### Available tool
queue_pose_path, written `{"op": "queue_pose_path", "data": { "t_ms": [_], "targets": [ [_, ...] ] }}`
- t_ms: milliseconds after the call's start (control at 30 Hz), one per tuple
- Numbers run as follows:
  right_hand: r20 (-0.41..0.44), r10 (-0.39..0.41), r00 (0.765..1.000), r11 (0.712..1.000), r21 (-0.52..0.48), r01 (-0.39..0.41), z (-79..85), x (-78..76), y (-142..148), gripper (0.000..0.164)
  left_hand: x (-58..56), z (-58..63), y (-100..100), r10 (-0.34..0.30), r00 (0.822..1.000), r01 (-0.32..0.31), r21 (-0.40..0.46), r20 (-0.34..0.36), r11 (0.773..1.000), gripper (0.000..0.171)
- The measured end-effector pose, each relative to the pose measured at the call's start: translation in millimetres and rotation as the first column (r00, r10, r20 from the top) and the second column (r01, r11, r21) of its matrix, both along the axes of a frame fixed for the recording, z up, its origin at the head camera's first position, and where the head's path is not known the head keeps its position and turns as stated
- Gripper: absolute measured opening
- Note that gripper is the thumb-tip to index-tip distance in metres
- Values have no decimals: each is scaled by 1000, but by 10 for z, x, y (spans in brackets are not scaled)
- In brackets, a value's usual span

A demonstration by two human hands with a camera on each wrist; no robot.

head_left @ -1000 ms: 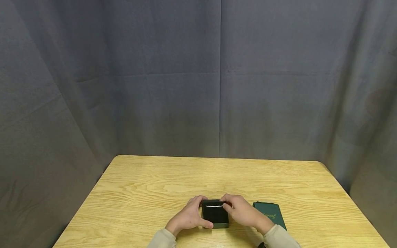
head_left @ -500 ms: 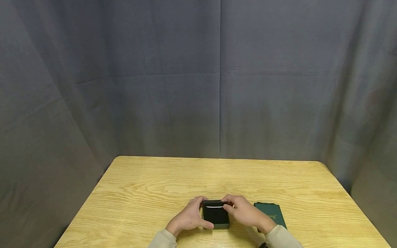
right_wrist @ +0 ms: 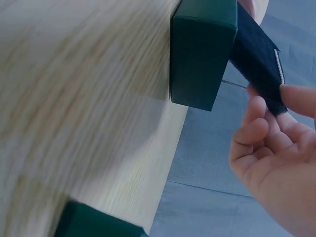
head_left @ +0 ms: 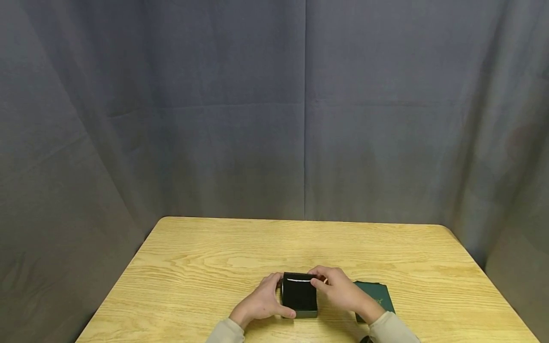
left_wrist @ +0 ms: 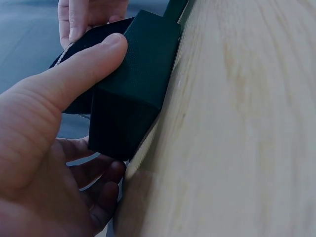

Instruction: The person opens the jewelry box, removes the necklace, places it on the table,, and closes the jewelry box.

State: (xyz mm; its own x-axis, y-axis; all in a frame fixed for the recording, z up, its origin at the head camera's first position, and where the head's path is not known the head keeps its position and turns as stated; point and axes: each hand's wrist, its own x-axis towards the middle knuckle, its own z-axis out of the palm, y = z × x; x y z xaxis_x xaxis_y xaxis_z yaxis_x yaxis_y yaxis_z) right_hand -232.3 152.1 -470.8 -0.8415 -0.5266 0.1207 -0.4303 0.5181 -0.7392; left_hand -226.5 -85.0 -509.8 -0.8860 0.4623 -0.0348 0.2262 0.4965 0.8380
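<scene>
A dark green jewelry box base (head_left: 306,314) lies on the table in the head view. My left hand (head_left: 263,301) grips it from the left, thumb on the near wall (left_wrist: 133,64) and fingers round the far left corner. The black velvet insert (right_wrist: 259,64) is tilted, its far edge raised out of the box and its near edge low. My right hand (head_left: 340,289) pinches the raised edge at its right end. Across the insert, near that edge, runs a thin silver chain (head_left: 299,280). Part of the chain hangs beneath the insert in the right wrist view.
To the right, partly behind my right forearm, is a green box lid (head_left: 378,296) with gold lettering on top. A wooden table (head_left: 240,238) carries everything. Grey curtains (head_left: 214,143) hang behind and at both sides.
The insert's far edge has risen out of the box with my right hand, which moved slightly up. My left hand stays on the box.
</scene>
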Motion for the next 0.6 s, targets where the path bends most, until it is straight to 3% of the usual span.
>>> {"op": "queue_pose_path", "data": {
  "t_ms": [600],
  "targets": [
    [-20,-29,999,1000,-11,28,30,16,-19,19,2,-11,-7,-13,1000,13,17,-20,1000,85]
  ]
}}
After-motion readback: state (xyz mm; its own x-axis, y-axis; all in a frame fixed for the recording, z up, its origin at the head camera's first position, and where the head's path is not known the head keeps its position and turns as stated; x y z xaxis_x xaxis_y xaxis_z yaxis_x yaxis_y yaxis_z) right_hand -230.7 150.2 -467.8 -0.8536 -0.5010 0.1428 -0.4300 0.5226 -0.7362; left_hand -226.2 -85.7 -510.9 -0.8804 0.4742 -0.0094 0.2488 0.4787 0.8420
